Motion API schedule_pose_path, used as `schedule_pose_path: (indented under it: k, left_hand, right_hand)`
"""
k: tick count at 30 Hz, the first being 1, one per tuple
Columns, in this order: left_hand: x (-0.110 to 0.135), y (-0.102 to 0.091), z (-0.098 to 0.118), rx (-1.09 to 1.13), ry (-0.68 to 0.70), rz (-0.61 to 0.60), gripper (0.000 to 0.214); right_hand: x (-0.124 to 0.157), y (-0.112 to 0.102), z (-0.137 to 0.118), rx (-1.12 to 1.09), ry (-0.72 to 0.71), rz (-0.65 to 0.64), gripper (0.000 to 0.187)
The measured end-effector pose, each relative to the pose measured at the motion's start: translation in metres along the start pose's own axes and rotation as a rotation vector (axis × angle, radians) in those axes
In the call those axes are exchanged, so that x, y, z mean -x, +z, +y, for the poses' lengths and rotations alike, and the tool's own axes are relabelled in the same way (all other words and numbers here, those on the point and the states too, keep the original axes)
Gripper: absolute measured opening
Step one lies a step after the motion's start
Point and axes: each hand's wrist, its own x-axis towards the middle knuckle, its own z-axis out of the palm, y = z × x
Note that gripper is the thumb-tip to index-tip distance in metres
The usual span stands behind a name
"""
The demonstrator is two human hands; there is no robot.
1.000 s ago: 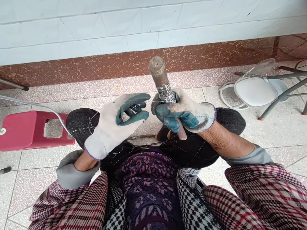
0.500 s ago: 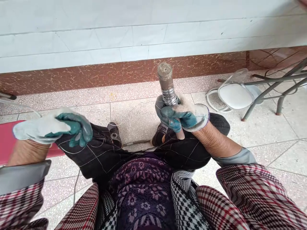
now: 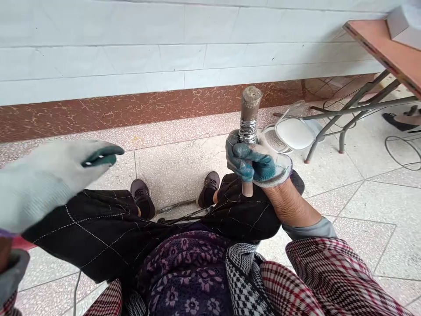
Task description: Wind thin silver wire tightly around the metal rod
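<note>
In a white glove with a blue-green palm, my right hand is closed around a brown wooden stick. The stick stands nearly upright above my right knee, its thick round end up and its thinner end showing below my fist. Silver wire is wound in many turns around it, just above my fingers. My left hand, gloved the same way, is out at the left above my left thigh. Its thumb and fingers are pinched together, and whatever lies between them is too small to make out.
A wire-wrapped rod lies on the floor between my shoes. To the right are a white round-seated stool and a folding table with a white box on it. The tiled wall runs close ahead.
My left hand has moved left and nearer the camera. The view has shifted rightward, bringing the tabletop into sight. My right hand keeps its hold on the wire-wound stick, now more upright.
</note>
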Motion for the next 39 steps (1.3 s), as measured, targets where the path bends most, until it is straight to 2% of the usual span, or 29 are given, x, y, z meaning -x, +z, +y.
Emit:
schedule_pose_path:
  k: [1, 3, 5, 6, 7, 8, 10, 11, 12, 14, 16, 19, 21, 25, 29, 31, 33, 36, 39]
  left_hand:
    - [0.006, 0.008, 0.009, 0.003, 0.01, -0.023, 0.032]
    - [0.013, 0.025, 0.026, 0.222, 0.097, -0.051, 0.047]
    - [0.011, 0.045, 0.043, 0.59, 0.174, -0.176, 0.052]
    - [0.007, 0.056, 0.053, 0.753, 0.186, -0.297, 0.06]
    - [0.003, 0.067, 0.063, 0.857, 0.179, -0.368, 0.067]
    - [-0.002, 0.079, 0.073, 0.954, 0.183, -0.387, 0.068]
    - [-0.013, 0.101, 0.094, 1.194, 0.268, -0.384, 0.059]
    - [-0.017, 0.111, 0.102, 1.248, 0.259, -0.383, 0.05]
    - [-0.021, 0.119, 0.109, 1.264, 0.244, -0.341, 0.037]
    - [-0.027, 0.13, 0.115, 1.347, 0.206, -0.218, 0.024]
    - [-0.031, 0.133, 0.111, 1.358, 0.172, -0.179, 0.018]
    - [-0.035, 0.127, 0.094, 1.293, 0.146, -0.243, 0.015]
    - [-0.036, 0.119, 0.082, 1.255, 0.13, -0.271, 0.017]
    - [-0.039, 0.105, 0.063, 1.218, 0.103, -0.24, 0.015]
    - [-0.056, 0.113, 0.053, 1.052, 0.009, -0.188, 0.011]
    - [-0.066, 0.125, 0.056, 0.915, -0.014, -0.174, 0.017]
    - [-0.074, 0.135, 0.067, 0.898, 0.026, -0.221, 0.029]
    - [-0.081, 0.142, 0.09, 1.141, 0.081, -0.249, 0.038]
    - [-0.087, 0.136, 0.108, 1.475, 0.138, -0.266, 0.025]
  right_hand:
    - [0.0, -0.001, 0.001, -0.003, -0.006, 0.004, 0.042]
    - [-0.001, -0.003, 0.002, -0.007, -0.016, 0.014, 0.042]
    - [-0.003, -0.004, 0.003, -0.011, -0.026, 0.027, 0.044]
    - [-0.004, -0.004, 0.004, -0.007, -0.024, 0.041, 0.045]
    - [-0.006, -0.003, 0.004, -0.004, -0.021, 0.05, 0.045]
    - [-0.007, -0.002, 0.004, -0.002, -0.019, 0.051, 0.045]
    - [-0.01, 0.001, 0.006, 0.0, -0.02, 0.047, 0.041]
    - [-0.012, 0.003, 0.008, 0.001, -0.025, 0.041, 0.04]
    - [-0.013, 0.006, 0.009, 0.007, -0.028, 0.038, 0.038]
    - [-0.016, 0.01, 0.012, 0.032, -0.029, 0.05, 0.033]
    - [-0.019, 0.011, 0.012, 0.054, -0.028, 0.092, 0.031]
    - [-0.023, 0.004, 0.003, 0.034, -0.06, 0.148, 0.038]
    - [-0.028, -0.009, -0.008, 0.004, -0.075, 0.139, 0.041]
    - [-0.041, -0.044, -0.025, 0.038, -0.128, 0.109, 0.03]
    - [-0.055, -0.063, -0.028, 0.067, -0.17, 0.125, 0.035]
    - [-0.062, -0.061, -0.027, 0.081, -0.152, 0.119, 0.037]
    - [-0.07, -0.052, -0.026, 0.092, -0.14, 0.094, 0.039]
    - [-0.083, -0.033, -0.022, 0.096, -0.14, 0.049, 0.039]
    - [-0.096, -0.018, -0.016, 0.102, -0.137, 0.013, 0.041]
